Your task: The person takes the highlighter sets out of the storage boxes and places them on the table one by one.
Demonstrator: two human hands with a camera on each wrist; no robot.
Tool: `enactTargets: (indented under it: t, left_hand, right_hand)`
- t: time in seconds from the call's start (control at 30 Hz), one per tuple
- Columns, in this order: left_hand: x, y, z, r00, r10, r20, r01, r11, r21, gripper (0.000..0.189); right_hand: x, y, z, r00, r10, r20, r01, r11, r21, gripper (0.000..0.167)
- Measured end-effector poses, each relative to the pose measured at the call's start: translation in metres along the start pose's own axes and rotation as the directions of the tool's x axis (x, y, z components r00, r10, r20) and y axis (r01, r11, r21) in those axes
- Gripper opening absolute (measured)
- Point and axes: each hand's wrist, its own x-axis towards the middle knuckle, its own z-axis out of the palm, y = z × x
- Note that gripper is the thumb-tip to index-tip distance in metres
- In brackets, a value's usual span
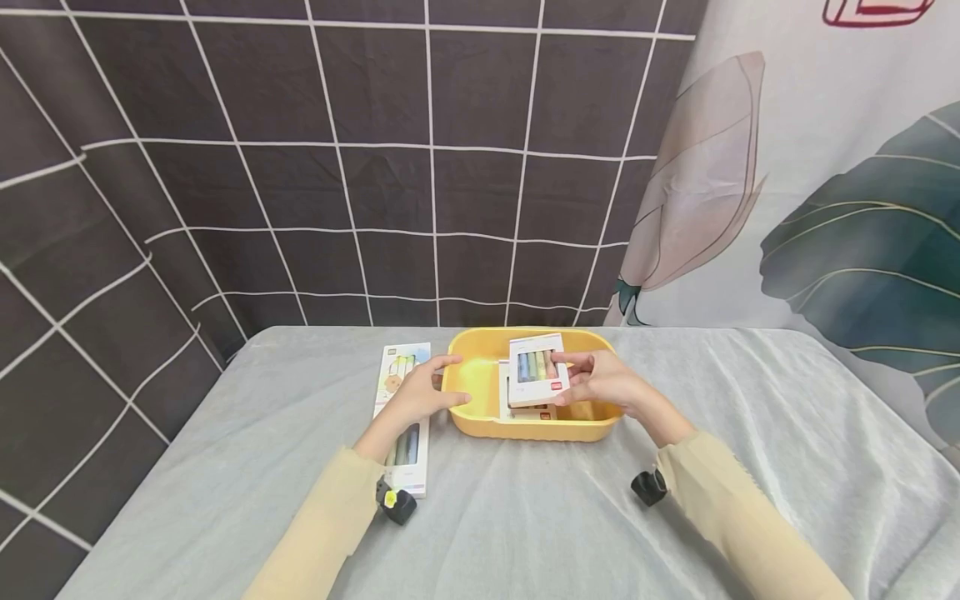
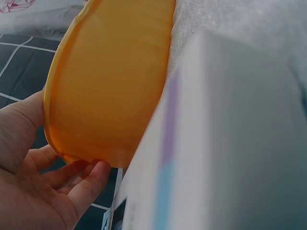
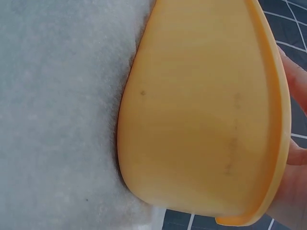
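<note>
A yellow plastic basin (image 1: 480, 427) sits on the grey cloth. My right hand (image 1: 600, 379) pinches the right edge of a small white box of coloured sticks (image 1: 534, 392), tilted over the basin. Beneath it, a second white box (image 1: 504, 400) lies inside, mostly covered by the first. My left hand (image 1: 420, 392) grips the basin's left end, thumb and fingers set apart along the rim. In the left wrist view, the left fingers (image 2: 88, 184) bend against the basin's yellow wall (image 2: 110, 86). In the right wrist view the basin wall (image 3: 192, 110) hides most of the right hand.
A long white box of coloured sticks (image 1: 420, 479) lies left of the basin, partly under my left forearm. Grey cloth (image 1: 525, 525) covers the table. Behind stand a dark gridded curtain (image 1: 375, 192) and a leaf-patterned one (image 1: 712, 250).
</note>
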Motion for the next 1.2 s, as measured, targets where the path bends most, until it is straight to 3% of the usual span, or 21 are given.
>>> enactTargets:
  t: [0.63, 1.2]
  left_hand:
    - [0.002, -0.002, 0.001, 1.0, 0.022, 0.009, -0.021, 1.0, -0.013, 0.066]
    - [0.001, -0.001, 0.0, 1.0, 0.003, 0.001, -0.003, 1.0, -0.001, 0.065]
  right_hand:
    - [-0.013, 0.001, -0.014, 0.999, -0.047, 0.007, 0.047, 0.998, 0.046, 0.077]
    - [-0.022, 0.01, -0.029, 0.996, -0.091, 0.004, 0.09, 0.988, 0.129, 0.077]
